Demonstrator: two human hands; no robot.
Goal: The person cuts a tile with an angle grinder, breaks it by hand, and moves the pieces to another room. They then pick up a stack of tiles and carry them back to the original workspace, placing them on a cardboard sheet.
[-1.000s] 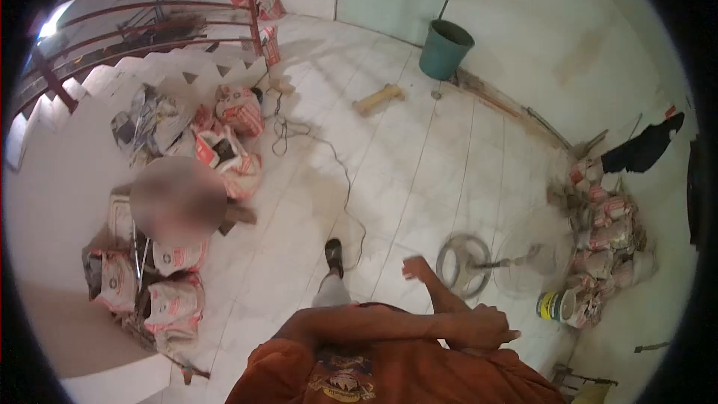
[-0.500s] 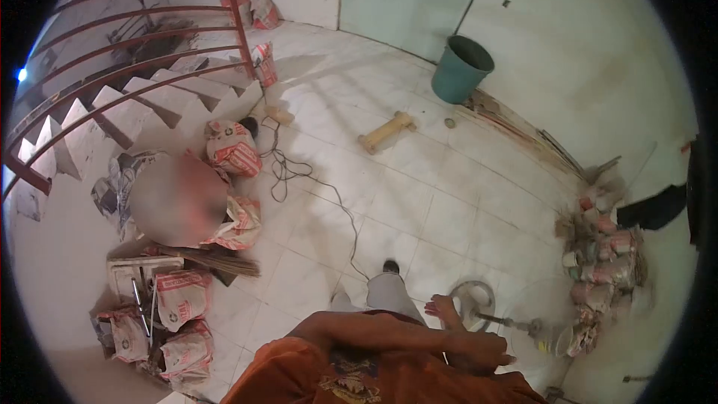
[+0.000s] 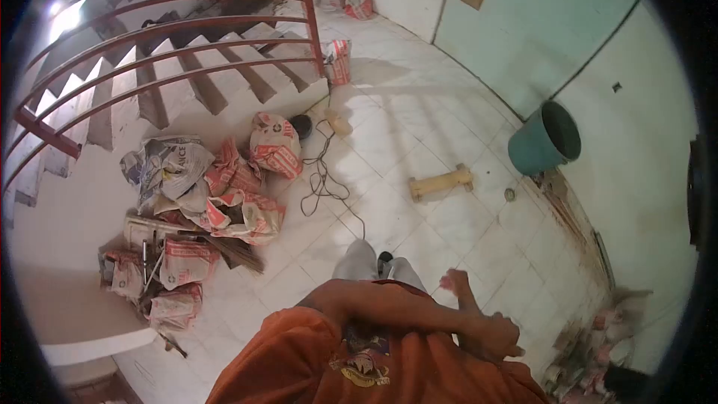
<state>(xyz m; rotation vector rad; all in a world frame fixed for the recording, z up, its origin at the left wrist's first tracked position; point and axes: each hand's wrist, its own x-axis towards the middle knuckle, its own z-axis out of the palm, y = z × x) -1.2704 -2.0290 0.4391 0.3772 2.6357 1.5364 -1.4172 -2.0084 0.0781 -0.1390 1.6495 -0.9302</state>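
My left arm, in an orange sleeve, crosses my body. My left hand (image 3: 493, 335) lies over my right forearm, with its fingers bent around it. Beyond it my right hand (image 3: 456, 284) sticks out with nothing in it, its fingers loosely apart and slightly blurred. Below me show my orange shirt (image 3: 307, 352), my grey trousers (image 3: 355, 260) and one dark shoe (image 3: 385, 260) on the white tiled floor (image 3: 404, 232).
Cement bags (image 3: 247, 217) and a broom (image 3: 238, 251) lie along the left wall. A black cable (image 3: 323, 187) runs over the floor. Ahead are a yellowish wooden piece (image 3: 441, 182) and a green bucket (image 3: 542, 138). Stairs with a red railing (image 3: 310, 19) rise at left; blurred bags (image 3: 591, 344) lie right.
My view has turned right, so floor objects shift across it. The round-based stand beside my hands has left the view. My left hand stays at my right forearm.
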